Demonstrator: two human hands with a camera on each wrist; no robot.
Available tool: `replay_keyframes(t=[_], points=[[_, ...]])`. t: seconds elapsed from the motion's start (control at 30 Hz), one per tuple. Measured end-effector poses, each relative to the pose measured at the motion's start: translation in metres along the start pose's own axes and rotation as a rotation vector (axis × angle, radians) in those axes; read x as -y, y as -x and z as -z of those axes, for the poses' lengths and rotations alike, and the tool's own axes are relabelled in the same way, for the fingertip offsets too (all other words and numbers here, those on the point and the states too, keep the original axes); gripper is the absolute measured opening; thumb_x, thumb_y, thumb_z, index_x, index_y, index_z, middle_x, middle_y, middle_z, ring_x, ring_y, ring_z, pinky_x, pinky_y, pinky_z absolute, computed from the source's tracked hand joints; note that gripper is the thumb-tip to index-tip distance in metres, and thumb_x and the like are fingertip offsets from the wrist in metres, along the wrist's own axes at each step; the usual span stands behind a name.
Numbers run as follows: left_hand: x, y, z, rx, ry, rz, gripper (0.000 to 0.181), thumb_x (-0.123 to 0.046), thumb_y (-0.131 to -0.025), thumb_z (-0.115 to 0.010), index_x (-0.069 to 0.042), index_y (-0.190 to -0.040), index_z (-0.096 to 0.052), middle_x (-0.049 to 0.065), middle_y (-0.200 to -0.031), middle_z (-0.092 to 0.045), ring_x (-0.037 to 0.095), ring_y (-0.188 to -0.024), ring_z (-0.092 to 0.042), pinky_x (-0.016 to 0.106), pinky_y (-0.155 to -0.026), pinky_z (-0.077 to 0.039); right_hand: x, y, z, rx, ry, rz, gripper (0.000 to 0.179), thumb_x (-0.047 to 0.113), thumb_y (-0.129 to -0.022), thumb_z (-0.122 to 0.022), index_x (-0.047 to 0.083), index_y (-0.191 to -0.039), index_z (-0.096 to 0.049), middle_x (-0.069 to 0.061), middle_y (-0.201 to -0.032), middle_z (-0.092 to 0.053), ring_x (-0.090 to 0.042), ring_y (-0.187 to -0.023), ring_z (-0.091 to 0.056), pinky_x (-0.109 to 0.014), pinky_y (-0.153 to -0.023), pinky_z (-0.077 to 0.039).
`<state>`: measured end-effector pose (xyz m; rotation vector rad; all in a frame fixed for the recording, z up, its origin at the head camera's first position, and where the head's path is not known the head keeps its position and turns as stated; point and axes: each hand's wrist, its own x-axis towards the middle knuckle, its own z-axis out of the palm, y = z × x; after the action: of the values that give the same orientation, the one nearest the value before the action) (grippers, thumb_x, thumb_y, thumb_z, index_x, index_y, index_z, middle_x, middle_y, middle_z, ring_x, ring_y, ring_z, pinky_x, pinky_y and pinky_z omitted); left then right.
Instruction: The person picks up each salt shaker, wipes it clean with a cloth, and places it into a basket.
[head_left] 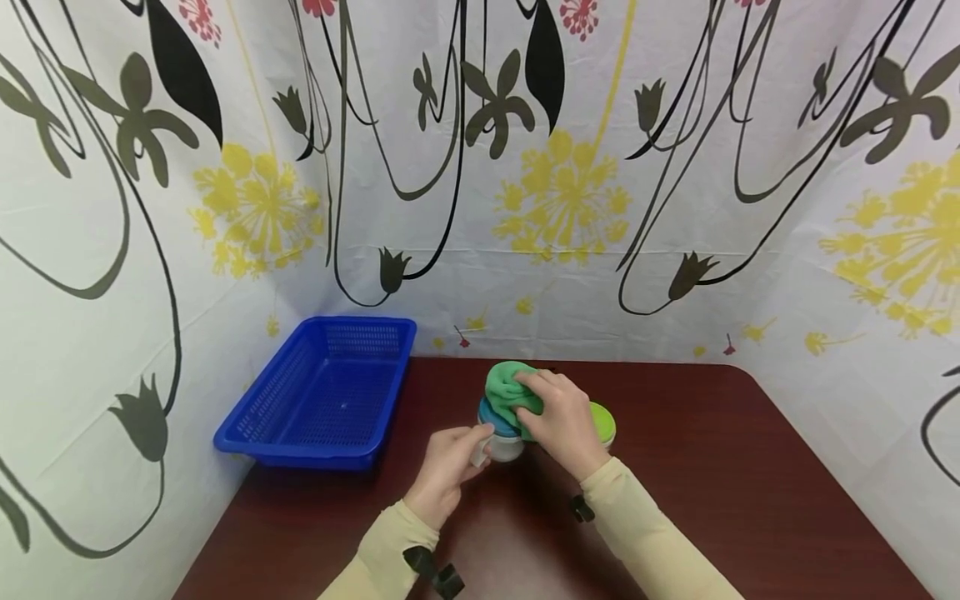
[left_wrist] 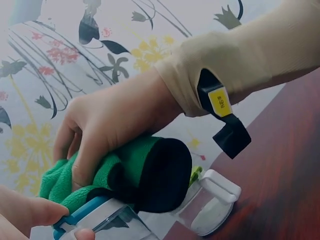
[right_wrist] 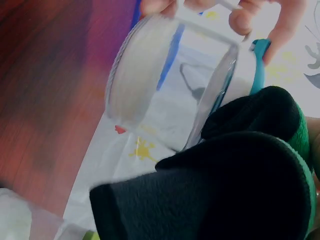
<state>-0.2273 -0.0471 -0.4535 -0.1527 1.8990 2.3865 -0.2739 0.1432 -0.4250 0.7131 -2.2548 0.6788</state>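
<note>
My left hand (head_left: 442, 467) grips a clear jar (head_left: 507, 448) by its handle side, near the blue lid (head_left: 495, 419). Tilted in the right wrist view, the jar (right_wrist: 150, 85) has whitish stuff in its bottom part. Bunched in my right hand (head_left: 566, 421) is a green cloth (head_left: 510, 387) with a dark underside (right_wrist: 225, 185); it lies against the blue lid. In the left wrist view the right hand (left_wrist: 120, 110) holds the cloth (left_wrist: 135, 165) over the lid, with left fingers (left_wrist: 35, 212) at the lid's edge.
A second clear jar with a lime-green lid (head_left: 602, 421) stands behind the right hand; its white handle (left_wrist: 220, 185) shows in the left wrist view. A blue plastic basket (head_left: 258, 429) sits at the left on the dark red-brown table (head_left: 690, 467). Patterned curtain (head_left: 450, 317) surrounds the table's back and sides.
</note>
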Motion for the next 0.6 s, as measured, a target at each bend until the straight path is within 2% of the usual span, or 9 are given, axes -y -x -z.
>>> replay_keyframes(t=[0.13,0.33,0.6], points=[[0.001,-0.002,-0.003,-0.027,-0.011,0.005,0.030,-0.022,-0.088,-0.076,0.006,-0.082,-0.069,0.009,-0.074,-0.065,0.025,-0.073,-0.064,0.032,-0.069,-0.055,0.006,0.000,0.000,0.028,-0.029,0.018,0.041,0.013,-0.079,-0.084,0.017,-0.118,-0.073,0.003,-0.106,-0.069,-0.014,-0.090,-0.064,-0.031,-0.069,-0.055],[0.002,-0.002,-0.005,-0.054,0.007,-0.007,0.017,-0.014,-0.084,-0.071,0.003,-0.078,-0.071,0.007,-0.073,-0.065,0.022,-0.073,-0.064,0.033,-0.068,-0.056,0.021,-0.002,-0.004,0.066,-0.130,-0.021,0.040,0.015,-0.081,-0.082,0.020,-0.120,-0.074,0.007,-0.111,-0.071,-0.005,-0.081,-0.064,-0.024,-0.063,-0.052],[0.004,-0.002,-0.008,-0.085,0.043,-0.033,0.014,-0.011,-0.084,-0.069,0.000,-0.076,-0.070,0.007,-0.073,-0.064,0.021,-0.074,-0.064,0.033,-0.067,-0.056,0.030,-0.006,-0.005,0.074,-0.089,0.027,0.042,0.013,-0.082,-0.082,0.020,-0.122,-0.072,0.006,-0.109,-0.069,-0.009,-0.091,-0.063,-0.026,-0.067,-0.053]])
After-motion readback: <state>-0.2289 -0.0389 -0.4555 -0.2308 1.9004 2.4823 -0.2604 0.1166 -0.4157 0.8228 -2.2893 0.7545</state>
